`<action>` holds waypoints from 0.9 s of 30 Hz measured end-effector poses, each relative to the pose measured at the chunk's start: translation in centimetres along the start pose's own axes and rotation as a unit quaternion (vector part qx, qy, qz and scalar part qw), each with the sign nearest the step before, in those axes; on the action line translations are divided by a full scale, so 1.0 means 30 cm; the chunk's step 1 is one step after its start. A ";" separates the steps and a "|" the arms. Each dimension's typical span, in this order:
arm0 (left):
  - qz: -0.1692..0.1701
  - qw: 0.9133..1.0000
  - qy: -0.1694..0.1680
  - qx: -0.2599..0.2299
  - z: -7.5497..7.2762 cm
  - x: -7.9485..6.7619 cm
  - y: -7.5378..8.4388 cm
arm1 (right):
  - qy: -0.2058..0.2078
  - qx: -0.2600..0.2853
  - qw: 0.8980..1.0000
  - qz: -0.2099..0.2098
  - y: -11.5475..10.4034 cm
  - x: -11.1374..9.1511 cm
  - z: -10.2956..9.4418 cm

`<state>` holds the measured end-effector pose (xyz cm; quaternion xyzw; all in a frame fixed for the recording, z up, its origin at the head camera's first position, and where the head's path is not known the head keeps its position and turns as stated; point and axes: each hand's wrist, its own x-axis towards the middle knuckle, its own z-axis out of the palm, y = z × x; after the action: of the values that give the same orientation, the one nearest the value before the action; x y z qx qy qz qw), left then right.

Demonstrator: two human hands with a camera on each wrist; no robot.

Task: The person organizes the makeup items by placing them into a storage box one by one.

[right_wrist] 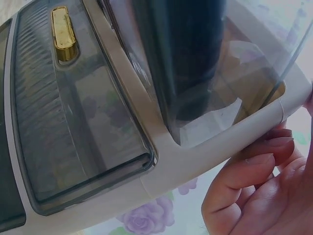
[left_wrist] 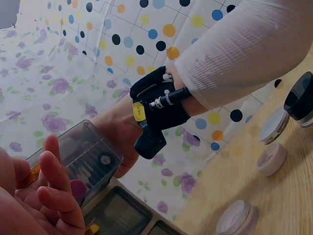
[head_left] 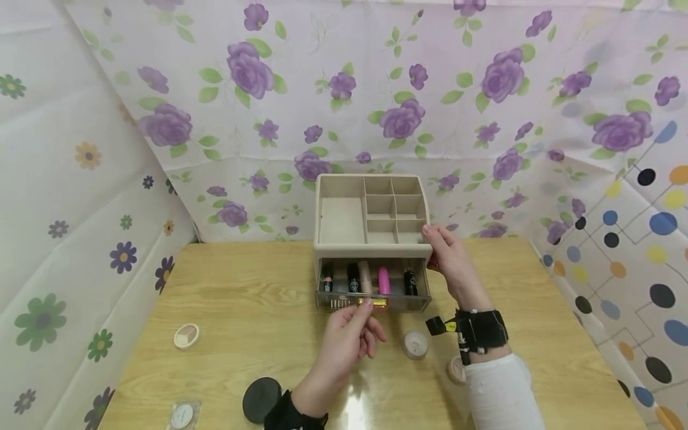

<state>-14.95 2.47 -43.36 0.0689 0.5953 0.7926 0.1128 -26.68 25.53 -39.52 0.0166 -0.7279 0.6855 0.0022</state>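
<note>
A cream makeup organizer (head_left: 371, 246) with an open-top tray of compartments stands at the back of the table. Its clear top drawer (head_left: 404, 304) is pulled out. Inside lie a pink tube (head_left: 384, 279), a beige tube (head_left: 365, 276) and several black tubes (head_left: 352, 277). My left hand (head_left: 344, 340) pinches the drawer's gold handle (head_left: 379, 303), thumb on top. At the organizer's right side, my right hand (head_left: 452, 263) holds the upper edge with its fingers curled against the frame. In the right wrist view, a lower drawer (right_wrist: 88, 122) is closed, below the pulled-out one.
A round white jar (head_left: 415, 344) stands before the drawer, with another jar (head_left: 457, 370) beside my right sleeve. A black round compact (head_left: 261, 400) lies near my left wrist. Further left are a small palette (head_left: 186, 336) and a packeted white disc (head_left: 182, 415). Flowered cloth (head_left: 279, 131) hangs behind.
</note>
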 end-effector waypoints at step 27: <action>0.007 1.000 0.028 0.000 0.018 0.060 0.010 | -0.003 0.019 1.000 0.002 -0.002 0.002 0.003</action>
<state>-16.58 3.37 -42.97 0.0513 0.5978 0.7949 0.0903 -26.75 25.44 -39.47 0.0171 -0.7151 0.6988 -0.0019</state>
